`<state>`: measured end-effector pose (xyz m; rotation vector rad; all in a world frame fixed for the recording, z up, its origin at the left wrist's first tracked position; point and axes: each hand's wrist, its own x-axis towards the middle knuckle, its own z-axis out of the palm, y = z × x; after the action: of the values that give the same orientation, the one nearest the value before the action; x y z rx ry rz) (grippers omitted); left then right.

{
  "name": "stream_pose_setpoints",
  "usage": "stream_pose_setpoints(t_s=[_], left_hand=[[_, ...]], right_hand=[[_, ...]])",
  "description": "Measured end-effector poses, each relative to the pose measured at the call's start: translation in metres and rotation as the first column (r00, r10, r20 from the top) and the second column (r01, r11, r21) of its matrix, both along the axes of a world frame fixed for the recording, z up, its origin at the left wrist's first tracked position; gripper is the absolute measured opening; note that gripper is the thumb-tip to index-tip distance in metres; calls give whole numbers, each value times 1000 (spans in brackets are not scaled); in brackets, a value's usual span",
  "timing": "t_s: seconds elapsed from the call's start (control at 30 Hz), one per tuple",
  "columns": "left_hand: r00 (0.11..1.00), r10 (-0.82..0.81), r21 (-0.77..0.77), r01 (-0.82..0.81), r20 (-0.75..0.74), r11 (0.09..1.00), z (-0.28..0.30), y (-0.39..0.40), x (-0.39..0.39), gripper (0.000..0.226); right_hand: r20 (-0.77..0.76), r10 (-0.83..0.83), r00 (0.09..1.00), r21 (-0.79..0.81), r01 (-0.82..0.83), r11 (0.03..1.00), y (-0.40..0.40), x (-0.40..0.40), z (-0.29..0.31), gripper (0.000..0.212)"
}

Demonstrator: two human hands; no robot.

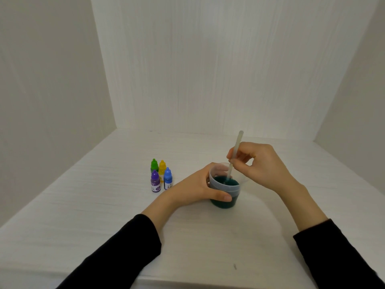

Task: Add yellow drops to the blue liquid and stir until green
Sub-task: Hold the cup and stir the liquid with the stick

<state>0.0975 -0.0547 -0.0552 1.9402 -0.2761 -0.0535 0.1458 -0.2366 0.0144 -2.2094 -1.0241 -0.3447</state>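
Note:
A clear plastic cup [226,189] stands on the white table and holds dark teal-green liquid [225,182]. My left hand [198,187] wraps around the cup's left side, thumb across its front. My right hand [258,163] pinches a translucent white stirring stick [235,153] that slants down into the liquid; its lower tip is under the surface. The yellow dropper bottle [162,166] stands capped in a cluster of bottles left of the cup, apart from both hands.
Around the yellow bottle stand a green bottle [154,165], a purple bottle [155,181] and a blue bottle [168,178]. White walls [187,69] enclose the white table [104,205] on the left, back and right. A small dark mark [235,266] lies near the front edge.

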Motion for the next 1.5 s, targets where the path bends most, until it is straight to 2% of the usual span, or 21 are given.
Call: stream_pose_setpoints(t_s=[0.13, 0.27, 0.47, 0.63, 0.73, 0.93, 1.1, 1.23, 1.37, 1.5], left_hand=[[1000, 5, 2, -5, -5, 1000, -2, 1, 2, 68], [1000, 12, -6, -12, 2, 1000, -2, 1, 1, 69], [1000, 1, -1, -1, 8, 1000, 3, -1, -2, 56], [999, -23, -45, 24, 28, 999, 0, 0, 0, 69], [999, -35, -22, 36, 27, 999, 4, -1, -3, 64], [1000, -3, -36, 3, 16, 999, 1, 0, -1, 68], [1000, -12, -23, 12, -2, 1000, 1, 0, -1, 56], [1000, 3, -21, -3, -7, 1000, -1, 1, 0, 59], [1000, 12, -14, -12, 5, 1000, -1, 1, 0, 67], [1000, 8, -7, -8, 11, 1000, -1, 0, 0, 72]], right_hand=[[-39, 19, 999, -9, -19, 1000, -5, -4, 4, 23], [-121, 89, 989, 62, -82, 995, -6, -10, 8, 30], [-211, 224, 951, 141, -197, 970, 2, -17, 6, 25], [-275, 250, 928, 183, -205, 962, 8, -15, 0, 17], [-237, 196, 952, 153, -163, 975, 11, -12, -3, 19], [-118, 70, 991, 57, -64, 996, 10, -5, -4, 15], [-60, 27, 998, 30, -25, 999, 0, 0, 1, 18], [-38, 9, 999, 15, -9, 1000, -6, 0, 4, 26], [-88, 38, 995, 51, -34, 998, -10, -5, 7, 31], [-190, 144, 971, 101, -127, 987, -8, -9, 9, 28]])
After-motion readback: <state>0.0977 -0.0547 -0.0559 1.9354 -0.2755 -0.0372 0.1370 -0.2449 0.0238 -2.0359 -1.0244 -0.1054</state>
